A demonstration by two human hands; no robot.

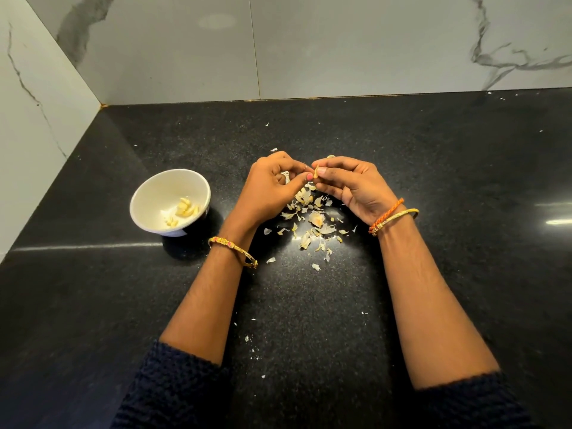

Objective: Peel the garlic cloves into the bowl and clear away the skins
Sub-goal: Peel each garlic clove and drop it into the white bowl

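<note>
— What's she got hold of there?

— A garlic clove (316,174), pale and small. Both hands meet over the black counter (433,168) and pinch it between them. The left hand (272,184) has its thumb up against the clove from below, fingers curled over on top. The right hand (349,187) has thumb and forefinger closed on the clove's other side, the rest of its fingers curled in under.

— Is the skin off it?

— Can't tell from here; too small, and the fingertips cover most of it.

— And the bowl?

— The white bowl (145,199) sits on the counter to the left of her left hand, apart from it. It looks tipped a bit toward her. A small heap of peeled cloves (185,209) lies in the bottom, with a few more bits just beside them.

— Skins?

— The skins (312,221) are scattered on the counter right below the hands and between the wrists, thickest just under the clove. A few stray flakes lie nearer her, between the forearms, and a few farther back toward the wall (340,48).

— Anything on her arms?

— A gold bangle (235,250) on the left wrist, a gold one and an orange thread (387,216) on the right. Dark knitted sleeves (173,391) pushed up the forearms.
</note>
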